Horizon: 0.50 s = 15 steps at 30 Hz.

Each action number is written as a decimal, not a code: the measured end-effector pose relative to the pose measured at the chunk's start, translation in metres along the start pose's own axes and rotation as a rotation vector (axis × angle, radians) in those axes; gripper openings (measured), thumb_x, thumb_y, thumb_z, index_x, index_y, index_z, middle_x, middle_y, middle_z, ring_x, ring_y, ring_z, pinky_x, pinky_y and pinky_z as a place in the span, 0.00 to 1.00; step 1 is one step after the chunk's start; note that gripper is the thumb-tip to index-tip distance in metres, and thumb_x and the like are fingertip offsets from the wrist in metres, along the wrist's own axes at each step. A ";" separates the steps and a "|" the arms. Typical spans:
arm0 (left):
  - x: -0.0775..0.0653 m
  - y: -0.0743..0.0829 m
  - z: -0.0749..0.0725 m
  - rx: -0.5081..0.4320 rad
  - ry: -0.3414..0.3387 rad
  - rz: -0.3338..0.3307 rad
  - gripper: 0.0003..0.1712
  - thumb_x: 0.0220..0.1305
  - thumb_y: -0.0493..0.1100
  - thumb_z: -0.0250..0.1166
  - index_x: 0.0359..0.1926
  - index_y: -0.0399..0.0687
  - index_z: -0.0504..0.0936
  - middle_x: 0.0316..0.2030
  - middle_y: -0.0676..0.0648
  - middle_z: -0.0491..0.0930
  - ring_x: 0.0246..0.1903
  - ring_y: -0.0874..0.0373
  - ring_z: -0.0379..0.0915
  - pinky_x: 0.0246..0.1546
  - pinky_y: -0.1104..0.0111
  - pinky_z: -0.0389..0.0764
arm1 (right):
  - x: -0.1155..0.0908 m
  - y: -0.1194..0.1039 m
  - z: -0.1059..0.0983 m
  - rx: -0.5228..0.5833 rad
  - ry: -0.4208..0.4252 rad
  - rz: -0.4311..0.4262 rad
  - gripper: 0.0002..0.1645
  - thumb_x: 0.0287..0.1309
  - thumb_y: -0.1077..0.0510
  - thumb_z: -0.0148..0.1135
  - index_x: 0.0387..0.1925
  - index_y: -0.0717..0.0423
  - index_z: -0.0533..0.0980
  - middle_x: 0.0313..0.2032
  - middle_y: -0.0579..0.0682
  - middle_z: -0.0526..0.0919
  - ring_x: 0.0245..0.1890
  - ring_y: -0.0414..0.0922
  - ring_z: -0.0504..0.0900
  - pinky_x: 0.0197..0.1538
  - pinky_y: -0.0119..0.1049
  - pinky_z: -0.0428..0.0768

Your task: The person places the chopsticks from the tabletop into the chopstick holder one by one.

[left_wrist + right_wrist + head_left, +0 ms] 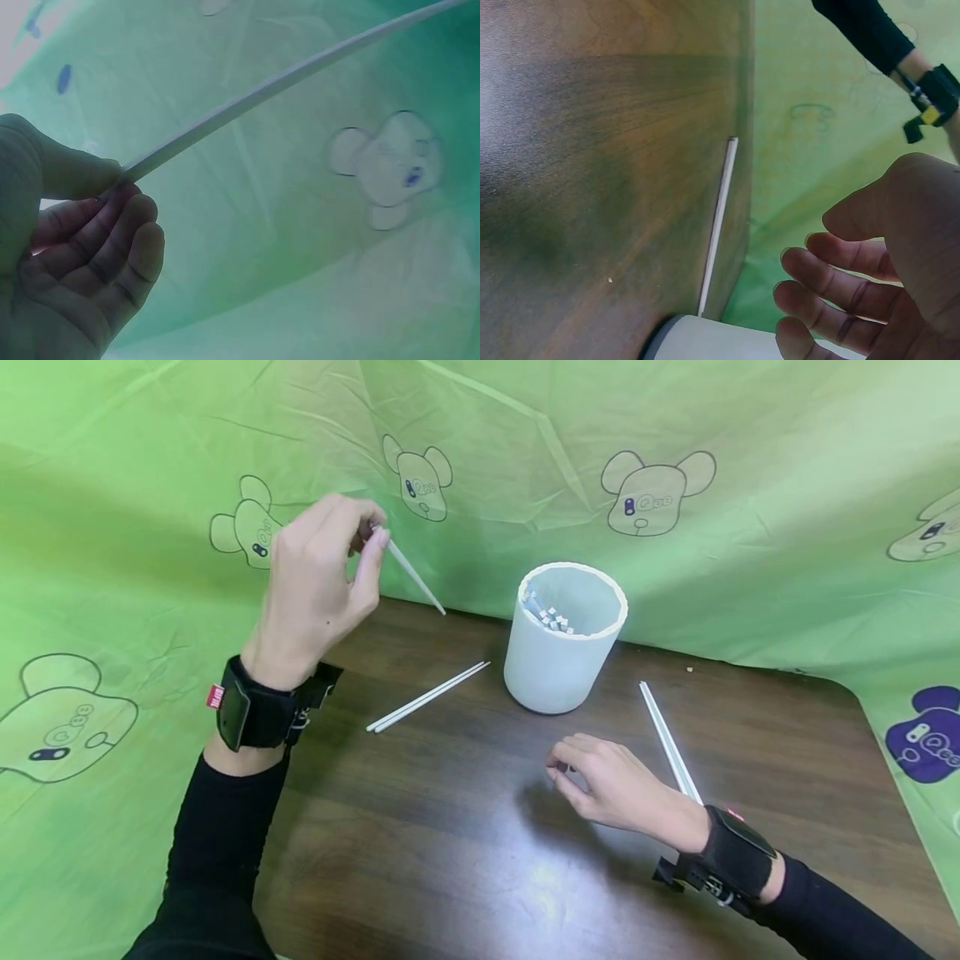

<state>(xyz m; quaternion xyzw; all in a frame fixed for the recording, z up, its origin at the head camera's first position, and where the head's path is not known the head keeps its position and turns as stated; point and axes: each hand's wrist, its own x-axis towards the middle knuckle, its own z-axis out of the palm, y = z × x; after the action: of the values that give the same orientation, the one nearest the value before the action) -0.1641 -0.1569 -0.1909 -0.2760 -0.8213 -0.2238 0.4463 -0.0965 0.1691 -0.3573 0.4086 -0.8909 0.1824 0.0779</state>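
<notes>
Raised at the left in the head view, my left hand (pixel 318 572) pinches one end of a thin white chopstick (pixel 416 575) between thumb and fingers. Its free end slants down to the right, toward a white cylindrical holder (pixel 551 672). Inside that holder lean several white chopsticks (pixel 555 621) with squared ends. Over the table in front of the holder hovers my right hand (pixel 618 781), fingers loosely curled around nothing. The right wrist view shows this hand's fingers (pixel 840 292) apart from the thumb.
White chopsticks (pixel 427 697) lie side by side on the brown table (pixel 420 827), left of the holder. More white chopsticks (pixel 667 735) lie right of it, partly hidden by my right forearm. A green printed cloth (pixel 525 460) rises behind the table and along its sides.
</notes>
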 end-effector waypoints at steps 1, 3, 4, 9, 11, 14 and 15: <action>0.005 0.003 -0.002 0.001 0.005 0.016 0.10 0.62 0.37 0.54 0.35 0.33 0.77 0.28 0.39 0.78 0.27 0.52 0.72 0.29 0.67 0.72 | 0.000 0.001 0.001 0.000 0.001 -0.001 0.03 0.55 0.54 0.54 0.30 0.43 0.75 0.28 0.33 0.75 0.30 0.33 0.76 0.33 0.29 0.77; 0.016 0.009 -0.005 -0.004 0.017 0.045 0.11 0.62 0.38 0.53 0.35 0.32 0.77 0.28 0.39 0.78 0.27 0.52 0.71 0.30 0.69 0.71 | -0.001 0.001 0.002 -0.002 0.001 -0.007 0.03 0.54 0.55 0.54 0.30 0.43 0.75 0.28 0.33 0.75 0.29 0.33 0.76 0.33 0.29 0.76; 0.021 0.012 -0.006 0.001 0.016 0.065 0.11 0.63 0.38 0.53 0.35 0.32 0.77 0.28 0.39 0.78 0.27 0.53 0.71 0.30 0.70 0.71 | -0.001 0.002 0.002 -0.003 0.002 -0.009 0.03 0.54 0.55 0.55 0.30 0.43 0.74 0.28 0.33 0.75 0.29 0.33 0.75 0.33 0.29 0.76; 0.043 0.025 -0.008 0.004 0.034 0.128 0.15 0.64 0.42 0.51 0.35 0.33 0.77 0.28 0.40 0.77 0.27 0.55 0.71 0.30 0.73 0.68 | -0.003 0.002 0.004 -0.001 -0.008 -0.004 0.03 0.54 0.55 0.55 0.29 0.44 0.75 0.28 0.33 0.74 0.29 0.32 0.74 0.32 0.28 0.76; 0.052 0.030 -0.008 -0.001 0.055 0.149 0.16 0.65 0.43 0.49 0.35 0.33 0.78 0.27 0.40 0.77 0.26 0.55 0.71 0.30 0.74 0.67 | -0.004 0.003 0.005 0.005 -0.012 0.001 0.03 0.55 0.55 0.54 0.29 0.45 0.75 0.28 0.33 0.75 0.29 0.33 0.75 0.32 0.28 0.76; 0.063 0.034 -0.007 -0.007 0.080 0.179 0.18 0.65 0.45 0.48 0.34 0.35 0.77 0.27 0.41 0.77 0.26 0.56 0.70 0.30 0.75 0.66 | -0.005 0.003 0.005 0.006 -0.015 0.012 0.03 0.55 0.54 0.54 0.29 0.44 0.75 0.29 0.33 0.75 0.30 0.33 0.76 0.33 0.29 0.77; 0.067 0.036 -0.007 -0.014 0.086 0.183 0.19 0.66 0.46 0.47 0.34 0.35 0.78 0.26 0.42 0.77 0.26 0.56 0.70 0.30 0.76 0.65 | -0.005 0.004 0.005 0.007 -0.015 0.015 0.03 0.55 0.54 0.54 0.29 0.44 0.75 0.29 0.33 0.75 0.30 0.33 0.76 0.33 0.29 0.77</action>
<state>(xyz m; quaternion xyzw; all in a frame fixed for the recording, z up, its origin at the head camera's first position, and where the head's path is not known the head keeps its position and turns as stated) -0.1660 -0.1171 -0.1256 -0.3433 -0.7712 -0.1993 0.4976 -0.0957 0.1731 -0.3647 0.4036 -0.8939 0.1829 0.0684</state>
